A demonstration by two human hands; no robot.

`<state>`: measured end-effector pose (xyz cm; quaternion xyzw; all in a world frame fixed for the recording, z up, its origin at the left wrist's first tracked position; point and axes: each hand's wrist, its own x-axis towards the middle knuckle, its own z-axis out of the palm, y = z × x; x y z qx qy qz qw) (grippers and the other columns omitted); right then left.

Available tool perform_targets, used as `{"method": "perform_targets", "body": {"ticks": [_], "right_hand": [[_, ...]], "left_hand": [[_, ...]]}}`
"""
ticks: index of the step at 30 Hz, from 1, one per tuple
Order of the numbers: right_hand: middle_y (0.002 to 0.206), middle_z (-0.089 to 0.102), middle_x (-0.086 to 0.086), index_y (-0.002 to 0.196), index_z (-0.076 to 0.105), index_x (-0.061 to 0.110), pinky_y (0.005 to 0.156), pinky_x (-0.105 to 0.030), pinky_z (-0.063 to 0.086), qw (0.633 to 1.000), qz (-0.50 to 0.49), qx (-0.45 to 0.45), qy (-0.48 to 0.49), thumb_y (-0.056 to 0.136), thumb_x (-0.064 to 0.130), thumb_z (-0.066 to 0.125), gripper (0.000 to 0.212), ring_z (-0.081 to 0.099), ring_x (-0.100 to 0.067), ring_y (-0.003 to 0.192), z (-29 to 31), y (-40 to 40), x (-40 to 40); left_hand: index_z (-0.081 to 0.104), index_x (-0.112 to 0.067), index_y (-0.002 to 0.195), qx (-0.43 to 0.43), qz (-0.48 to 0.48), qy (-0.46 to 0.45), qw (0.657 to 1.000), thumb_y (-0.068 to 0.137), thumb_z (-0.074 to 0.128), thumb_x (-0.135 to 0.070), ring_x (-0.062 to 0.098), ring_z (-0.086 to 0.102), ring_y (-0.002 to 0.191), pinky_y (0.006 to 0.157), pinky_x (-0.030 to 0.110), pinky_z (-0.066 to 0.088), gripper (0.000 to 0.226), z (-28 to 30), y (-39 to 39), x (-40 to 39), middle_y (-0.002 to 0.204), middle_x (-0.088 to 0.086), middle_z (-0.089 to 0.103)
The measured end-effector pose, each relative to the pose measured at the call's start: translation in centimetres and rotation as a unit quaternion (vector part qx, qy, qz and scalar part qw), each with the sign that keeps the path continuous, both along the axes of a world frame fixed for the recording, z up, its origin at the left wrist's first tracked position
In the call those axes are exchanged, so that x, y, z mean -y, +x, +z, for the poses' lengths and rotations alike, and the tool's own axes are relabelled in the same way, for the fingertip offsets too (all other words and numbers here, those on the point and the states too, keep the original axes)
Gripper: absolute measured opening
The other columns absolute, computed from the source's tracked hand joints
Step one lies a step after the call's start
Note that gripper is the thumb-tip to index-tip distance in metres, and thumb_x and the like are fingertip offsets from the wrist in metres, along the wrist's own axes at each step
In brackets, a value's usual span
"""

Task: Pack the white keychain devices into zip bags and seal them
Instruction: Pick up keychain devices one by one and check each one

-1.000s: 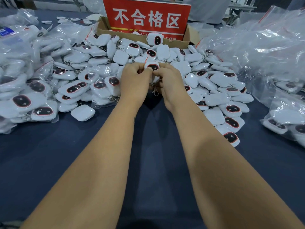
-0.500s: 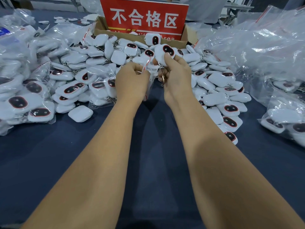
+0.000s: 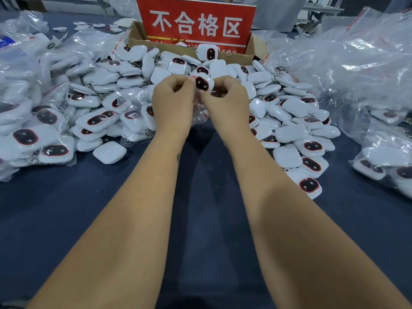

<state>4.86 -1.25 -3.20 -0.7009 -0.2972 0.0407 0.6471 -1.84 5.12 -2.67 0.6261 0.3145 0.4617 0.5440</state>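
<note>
Mid-frame, my left hand [image 3: 171, 101] and right hand [image 3: 225, 101] pinch one white black-faced keychain device [image 3: 204, 84] in its clear zip bag [image 3: 200, 110]; bagged ones [image 3: 44, 139] lie left, many loose ones [image 3: 296, 130] remain.

— From my feed I see a dark blue table [image 3: 66, 219]. What's at its far edge?

— A red sign [image 3: 196, 23] with white Chinese characters, standing in an open cardboard box [image 3: 136, 35].

— I make out a yellow stripe under the characters.

— Yes. Behind it I see pale table legs [image 3: 321, 10], mostly blurred.
</note>
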Motion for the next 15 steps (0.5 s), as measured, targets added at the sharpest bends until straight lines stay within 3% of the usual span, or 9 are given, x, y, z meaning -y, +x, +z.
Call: {"method": "perform_targets", "body": {"ticks": [3,6,8,10,12,15], "right_hand": [[0.102,0.060,-0.009,0.081,0.068,0.018,0.072,-0.026,0.045,0.995,0.005,0.077,-0.068,0.085,0.025,0.072,0.009,0.055,-0.015,0.086,-0.1,0.2,-0.3],[0.100,0.053,-0.013,0.058,0.060,0.025,0.080,-0.041,0.042,0.989,0.078,0.061,-0.106,0.093,0.020,0.060,0.036,0.049,-0.029,0.095,-0.3,-0.1,-0.6],[0.098,0.048,-0.012,0.054,0.055,0.024,0.079,-0.038,0.035,0.986,0.114,0.043,-0.111,0.097,0.016,0.052,0.044,0.040,-0.025,0.097,-0.5,-0.4,-0.5],[0.082,0.057,-0.008,0.059,0.057,0.024,0.071,-0.026,0.041,0.986,0.135,0.026,-0.096,0.097,0.010,0.049,0.042,0.050,-0.015,0.084,-0.8,-0.5,-0.2],[0.055,0.060,0.010,0.064,0.060,0.027,0.052,-0.013,0.041,0.985,0.143,0.022,-0.090,0.093,0.003,0.049,0.039,0.055,0.001,0.052,-0.7,-0.2,0.2],[0.051,0.059,0.012,0.075,0.065,0.023,0.044,-0.014,0.040,0.991,0.115,0.007,-0.069,0.089,0.000,0.052,0.030,0.051,0.002,0.041,-0.5,-0.3,0.6]], "left_hand": [[0.065,-0.029,0.076,0.003,0.035,0.073,0.997,0.091,0.060,-0.023,0.000,0.059,0.067,0.066,0.021,0.048,0.017,0.2,0.0,0.1,0.071,-0.012,0.065],[0.069,-0.024,0.087,-0.003,0.041,0.136,0.990,0.091,0.059,-0.023,0.007,0.061,0.081,0.078,0.024,0.051,0.011,0.0,0.0,0.2,0.088,-0.004,0.068],[0.072,-0.019,0.096,-0.021,0.046,0.183,0.982,0.092,0.058,-0.023,0.009,0.060,0.088,0.084,0.027,0.050,0.015,-0.2,0.0,0.4,0.098,0.000,0.066],[0.072,-0.017,0.099,-0.017,0.049,0.217,0.975,0.092,0.057,-0.022,0.005,0.057,0.086,0.083,0.021,0.047,0.017,-0.3,-0.1,0.5,0.099,0.000,0.064],[0.071,-0.015,0.099,-0.001,0.051,0.248,0.967,0.093,0.056,-0.019,-0.002,0.053,0.083,0.079,0.011,0.042,0.017,-0.2,-0.2,0.7,0.097,-0.003,0.062],[0.070,-0.011,0.102,0.004,0.045,0.281,0.959,0.095,0.055,-0.017,-0.009,0.051,0.083,0.078,0.004,0.036,0.017,-0.3,-0.1,1.2,0.096,-0.005,0.059]]}}
